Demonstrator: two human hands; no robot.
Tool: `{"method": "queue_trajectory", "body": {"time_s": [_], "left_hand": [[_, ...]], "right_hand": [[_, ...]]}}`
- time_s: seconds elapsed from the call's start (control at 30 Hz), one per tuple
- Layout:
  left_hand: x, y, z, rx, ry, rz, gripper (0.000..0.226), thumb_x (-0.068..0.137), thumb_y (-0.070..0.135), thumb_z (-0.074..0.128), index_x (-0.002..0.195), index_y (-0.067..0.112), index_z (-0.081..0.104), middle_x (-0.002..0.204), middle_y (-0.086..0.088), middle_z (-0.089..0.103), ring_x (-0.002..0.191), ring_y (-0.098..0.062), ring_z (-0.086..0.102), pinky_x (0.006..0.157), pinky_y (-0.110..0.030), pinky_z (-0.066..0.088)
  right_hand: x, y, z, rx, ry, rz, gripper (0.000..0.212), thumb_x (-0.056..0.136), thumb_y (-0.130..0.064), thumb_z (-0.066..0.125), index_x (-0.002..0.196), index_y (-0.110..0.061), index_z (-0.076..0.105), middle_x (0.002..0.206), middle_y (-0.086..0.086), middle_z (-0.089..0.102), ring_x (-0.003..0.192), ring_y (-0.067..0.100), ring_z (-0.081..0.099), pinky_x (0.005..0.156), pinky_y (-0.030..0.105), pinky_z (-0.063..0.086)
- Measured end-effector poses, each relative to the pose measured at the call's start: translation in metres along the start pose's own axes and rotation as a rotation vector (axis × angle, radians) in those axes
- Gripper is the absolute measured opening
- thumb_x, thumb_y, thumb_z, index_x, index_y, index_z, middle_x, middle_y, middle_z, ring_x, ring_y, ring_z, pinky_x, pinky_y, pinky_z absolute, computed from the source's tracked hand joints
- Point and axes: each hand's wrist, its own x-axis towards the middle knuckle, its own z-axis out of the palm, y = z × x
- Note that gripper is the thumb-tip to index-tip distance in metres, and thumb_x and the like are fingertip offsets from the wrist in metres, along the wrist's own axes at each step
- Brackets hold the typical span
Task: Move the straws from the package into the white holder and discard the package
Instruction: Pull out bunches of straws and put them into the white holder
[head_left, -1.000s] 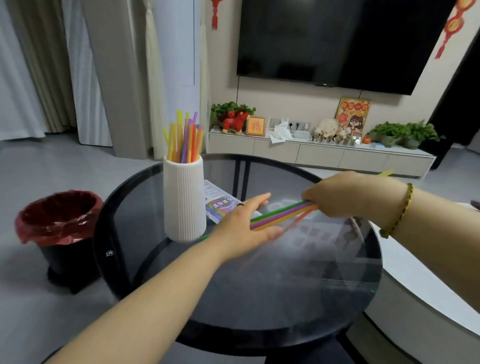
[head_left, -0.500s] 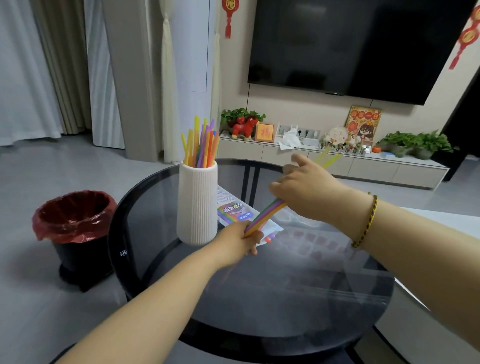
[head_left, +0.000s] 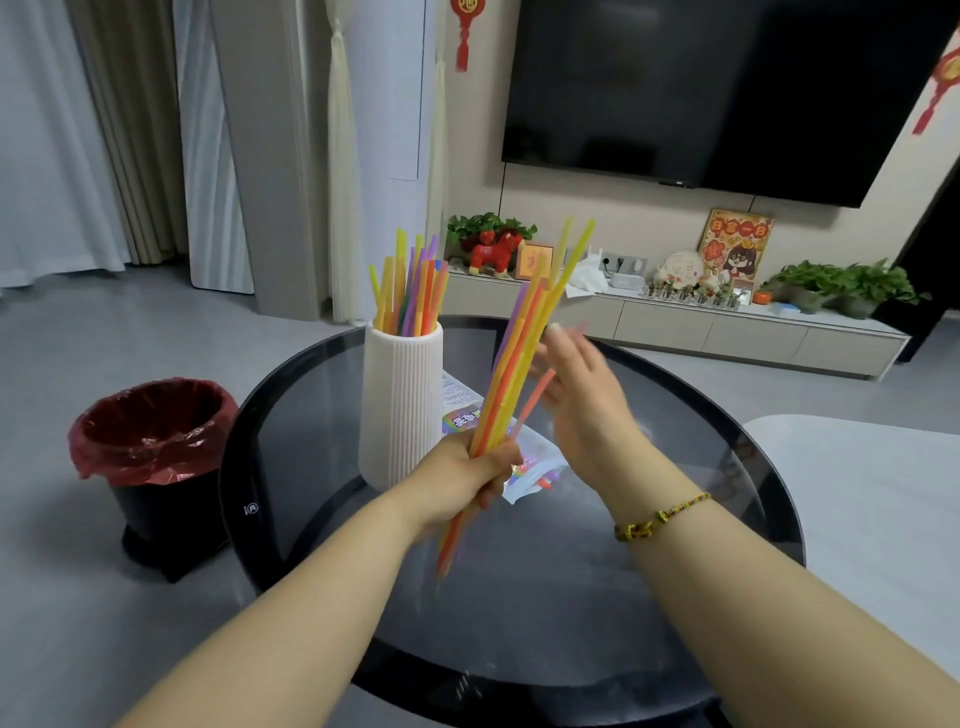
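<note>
My left hand is shut around a bundle of coloured straws that stands nearly upright, tilted to the right, just right of the white ribbed holder. Several straws stand in the holder. My right hand is beside the bundle's upper part with fingers spread, blurred, holding nothing that I can see. The clear straw package with a rainbow label lies flat on the glass behind my left hand, a few straw ends showing in it.
The round dark glass table carries the holder and package. A black bin with a red liner stands on the floor to the left. A white table edge is at the right. A TV cabinet runs along the far wall.
The straw bundle swung from lying level between both hands to nearly upright in my left hand. My right hand let go of it and opened beside it.
</note>
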Motion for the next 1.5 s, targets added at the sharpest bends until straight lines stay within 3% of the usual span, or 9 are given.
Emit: {"method": "queue_trajectory", "body": {"time_s": [0.1, 0.17, 0.27, 0.5, 0.63, 0.8, 1.1, 1.27, 1.5], "left_hand": [[-0.002, 0.000, -0.002, 0.044, -0.044, 0.004, 0.041, 0.088, 0.019, 0.050, 0.048, 0.025, 0.049, 0.037, 0.011, 0.046, 0.039, -0.006, 0.041, 0.046, -0.013, 0.038], [-0.002, 0.001, -0.004, 0.098, -0.064, 0.007, 0.047, 0.087, 0.019, 0.051, 0.040, 0.025, 0.047, 0.038, 0.010, 0.046, 0.042, -0.007, 0.042, 0.051, -0.017, 0.039], [0.000, 0.004, -0.006, 0.097, -0.065, 0.000, 0.046, 0.085, 0.017, 0.052, 0.040, 0.026, 0.050, 0.038, 0.009, 0.048, 0.045, -0.009, 0.045, 0.057, -0.024, 0.039], [0.005, 0.000, -0.012, 0.084, -0.044, 0.021, 0.019, 0.081, 0.014, 0.060, 0.067, 0.027, 0.059, 0.055, 0.011, 0.060, 0.060, -0.007, 0.058, 0.063, -0.017, 0.050], [0.001, -0.013, -0.011, 0.059, -0.072, -0.010, 0.022, 0.080, 0.009, 0.060, 0.067, 0.027, 0.059, 0.055, 0.011, 0.063, 0.064, -0.009, 0.060, 0.072, -0.024, 0.051], [0.001, -0.018, -0.009, 0.077, -0.077, -0.026, 0.030, 0.085, 0.014, 0.055, 0.057, 0.025, 0.056, 0.052, 0.008, 0.059, 0.053, -0.003, 0.057, 0.057, -0.011, 0.047], [0.008, -0.025, -0.010, 0.185, -0.006, -0.084, 0.018, 0.081, 0.017, 0.057, 0.065, 0.026, 0.057, 0.061, 0.003, 0.058, 0.060, -0.009, 0.056, 0.069, -0.024, 0.048], [-0.001, -0.040, -0.011, 0.148, -0.011, -0.176, 0.019, 0.083, 0.016, 0.054, 0.064, 0.019, 0.055, 0.050, 0.003, 0.048, 0.047, -0.008, 0.044, 0.047, -0.011, 0.041], [0.002, -0.027, -0.021, 0.127, -0.023, -0.131, 0.021, 0.083, 0.018, 0.056, 0.061, 0.015, 0.055, 0.041, 0.009, 0.046, 0.046, -0.011, 0.042, 0.052, -0.019, 0.041]], "right_hand": [[0.008, 0.000, 0.009, 0.001, -0.270, -0.013, 0.008, 0.086, -0.016, 0.055, 0.090, -0.019, 0.061, 0.079, -0.001, 0.073, 0.073, 0.012, 0.070, 0.074, 0.028, 0.057], [0.010, -0.005, 0.018, 0.018, -0.388, -0.008, 0.013, 0.087, -0.011, 0.054, 0.077, -0.017, 0.060, 0.050, -0.007, 0.063, 0.051, 0.010, 0.063, 0.057, 0.022, 0.056], [0.015, -0.010, 0.031, -0.004, -0.393, -0.011, 0.033, 0.089, -0.015, 0.052, 0.057, -0.017, 0.052, 0.036, -0.010, 0.042, 0.034, 0.008, 0.043, 0.040, 0.017, 0.044], [0.024, 0.000, 0.036, -0.170, -0.351, -0.101, 0.030, 0.086, -0.019, 0.057, 0.056, -0.020, 0.054, 0.038, -0.008, 0.053, 0.041, 0.008, 0.053, 0.050, 0.023, 0.049], [0.025, 0.013, 0.033, -0.239, -0.363, -0.078, 0.016, 0.084, -0.018, 0.059, 0.068, -0.021, 0.058, 0.042, -0.008, 0.061, 0.045, 0.004, 0.060, 0.052, 0.017, 0.052], [0.025, 0.020, 0.034, -0.200, -0.326, -0.066, 0.019, 0.087, -0.012, 0.054, 0.069, -0.018, 0.054, 0.038, -0.010, 0.054, 0.039, 0.006, 0.053, 0.053, 0.023, 0.051], [0.027, 0.024, 0.031, -0.164, -0.357, -0.098, 0.015, 0.084, -0.007, 0.057, 0.073, -0.018, 0.059, 0.041, -0.008, 0.060, 0.043, 0.005, 0.058, 0.050, 0.015, 0.052], [0.025, 0.038, 0.029, -0.246, -0.440, 0.043, 0.017, 0.084, -0.006, 0.056, 0.073, -0.019, 0.060, 0.042, -0.008, 0.061, 0.045, 0.005, 0.062, 0.052, 0.018, 0.055], [0.028, 0.032, 0.034, -0.012, -0.471, 0.096, 0.016, 0.087, -0.005, 0.053, 0.073, -0.012, 0.059, 0.043, -0.006, 0.057, 0.045, 0.010, 0.058, 0.054, 0.022, 0.056]]}}
